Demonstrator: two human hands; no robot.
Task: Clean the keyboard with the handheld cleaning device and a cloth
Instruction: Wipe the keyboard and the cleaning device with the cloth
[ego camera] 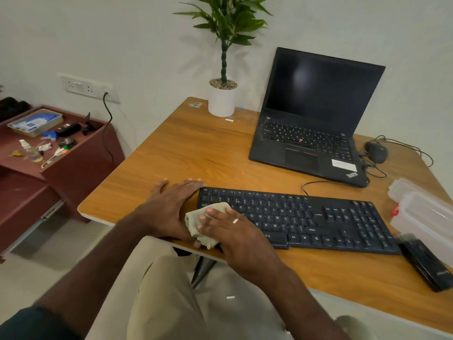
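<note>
A black keyboard (318,217) lies across the wooden desk (196,148) near its front edge. My right hand (235,236) presses a crumpled pale green cloth (208,222) onto the keyboard's left end, fingers spread over it. My left hand (169,204) lies flat on the desk with its fingers against the keyboard's left edge. A black handheld device (426,263) lies on the desk just right of the keyboard, apart from both hands.
An open black laptop (316,114) stands behind the keyboard, with a wired mouse (376,151) to its right. A potted plant (222,96) stands at the back edge. Clear plastic boxes (424,212) sit at the right. A maroon side cabinet (49,153) with clutter is left.
</note>
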